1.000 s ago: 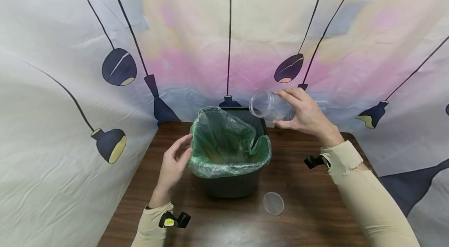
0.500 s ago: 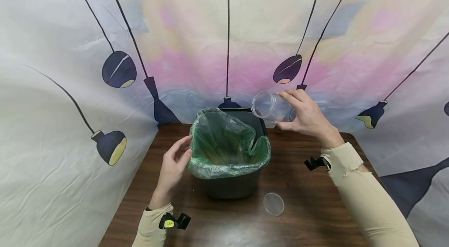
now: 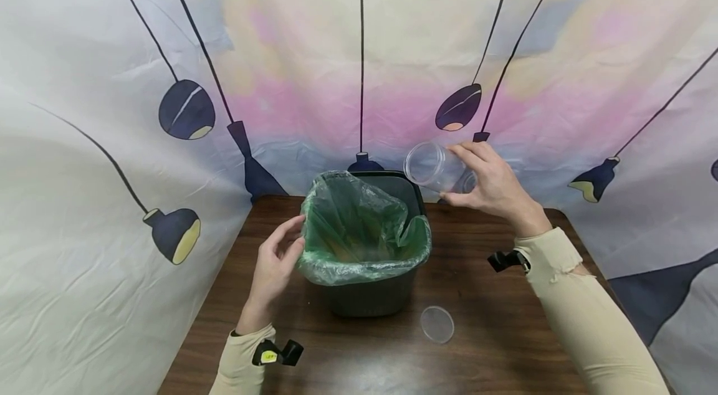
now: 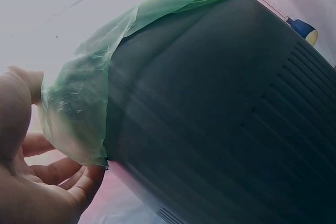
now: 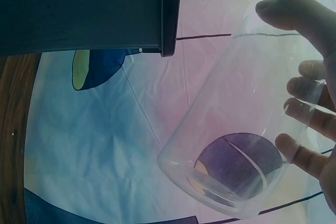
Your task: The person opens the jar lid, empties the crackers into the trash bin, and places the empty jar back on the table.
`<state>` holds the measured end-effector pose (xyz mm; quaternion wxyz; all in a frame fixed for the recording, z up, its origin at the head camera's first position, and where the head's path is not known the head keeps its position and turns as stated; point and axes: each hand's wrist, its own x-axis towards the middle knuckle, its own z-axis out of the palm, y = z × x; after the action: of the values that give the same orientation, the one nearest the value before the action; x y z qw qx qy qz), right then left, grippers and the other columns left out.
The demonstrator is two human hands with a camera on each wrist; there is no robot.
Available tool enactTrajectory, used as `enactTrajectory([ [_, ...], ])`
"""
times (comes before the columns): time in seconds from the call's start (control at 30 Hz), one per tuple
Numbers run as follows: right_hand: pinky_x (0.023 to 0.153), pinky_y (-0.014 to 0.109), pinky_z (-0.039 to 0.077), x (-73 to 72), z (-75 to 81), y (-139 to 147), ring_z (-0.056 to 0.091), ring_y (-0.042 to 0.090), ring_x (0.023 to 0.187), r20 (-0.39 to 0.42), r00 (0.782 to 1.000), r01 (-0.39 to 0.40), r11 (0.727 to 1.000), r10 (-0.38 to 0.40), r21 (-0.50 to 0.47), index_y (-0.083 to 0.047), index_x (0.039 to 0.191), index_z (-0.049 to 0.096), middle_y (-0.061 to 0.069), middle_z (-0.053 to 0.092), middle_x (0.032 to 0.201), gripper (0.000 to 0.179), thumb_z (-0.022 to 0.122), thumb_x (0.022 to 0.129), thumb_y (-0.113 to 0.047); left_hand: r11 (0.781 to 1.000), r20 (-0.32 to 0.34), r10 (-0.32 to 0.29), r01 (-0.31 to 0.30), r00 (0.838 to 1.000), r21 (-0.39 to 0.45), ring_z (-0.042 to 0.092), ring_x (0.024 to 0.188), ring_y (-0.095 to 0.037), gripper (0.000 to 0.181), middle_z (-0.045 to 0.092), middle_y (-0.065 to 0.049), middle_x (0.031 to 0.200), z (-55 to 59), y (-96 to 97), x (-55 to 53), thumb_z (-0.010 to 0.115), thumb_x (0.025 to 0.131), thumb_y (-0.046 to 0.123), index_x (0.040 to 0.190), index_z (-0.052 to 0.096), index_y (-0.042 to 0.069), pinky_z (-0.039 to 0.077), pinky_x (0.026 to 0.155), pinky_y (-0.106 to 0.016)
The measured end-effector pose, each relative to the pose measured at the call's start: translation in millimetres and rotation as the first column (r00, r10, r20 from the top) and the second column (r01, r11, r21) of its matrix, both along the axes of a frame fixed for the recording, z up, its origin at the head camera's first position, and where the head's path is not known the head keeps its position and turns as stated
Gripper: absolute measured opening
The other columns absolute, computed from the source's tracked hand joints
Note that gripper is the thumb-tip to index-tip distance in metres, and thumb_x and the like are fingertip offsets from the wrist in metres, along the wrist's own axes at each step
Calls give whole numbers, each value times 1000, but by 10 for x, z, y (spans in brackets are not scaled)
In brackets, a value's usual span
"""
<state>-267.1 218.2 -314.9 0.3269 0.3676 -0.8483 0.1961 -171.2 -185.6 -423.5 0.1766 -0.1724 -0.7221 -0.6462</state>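
Observation:
A dark bin [image 3: 370, 298], lined with a green translucent bin bag [image 3: 359, 273], stands on the table. My left hand [image 3: 275, 267] is at the bin's left rim, its bent fingers and thumb on the bag's turned-over edge. In the left wrist view, the folded bag edge [image 4: 79, 103] lies between thumb and fingers. Beyond the bin's back right corner, my right hand [image 3: 490, 186] grips a clear plastic jar [image 3: 449, 171] by its base end. The jar lies tipped on its side, mouth to the left, and nothing shows inside it.
A clear round lid [image 3: 437, 324] lies flat on the brown wooden table [image 3: 493, 320], in front of the bin to the right. Fabric printed with hanging lamps [image 3: 314, 71] closes in the back and both sides of the table.
Both hands keep their places at the bag and on the jar. Only a slight shift of the head view shows, and the jar's mouth sits a touch further right.

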Motion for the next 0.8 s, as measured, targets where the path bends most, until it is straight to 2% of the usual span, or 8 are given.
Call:
enactTrajectory([
  [0.5, 82, 55, 49, 19, -29, 32, 53, 32, 105, 29, 999, 15, 1000, -14, -25, -4, 127, 60, 16, 59, 118, 82, 89, 56, -34, 1000, 20, 23, -23, 1000, 8, 58, 102, -9, 37, 58, -25, 123, 6, 22, 18, 56, 95, -3, 133, 55, -4, 48, 84, -14],
  [0.8, 84, 54, 48, 9, -24, 47, 53, 32, 106, 26, 1000, 3, 999, -2, -41, -3, 127, 59, 17, 59, 118, 83, 89, 56, -31, 1000, 22, 10, -10, 1000, 0, 58, 103, -7, 38, 57, -26, 125, 16, 4, -3, 55, 96, -2, 134, 54, -4, 47, 85, -15],
])
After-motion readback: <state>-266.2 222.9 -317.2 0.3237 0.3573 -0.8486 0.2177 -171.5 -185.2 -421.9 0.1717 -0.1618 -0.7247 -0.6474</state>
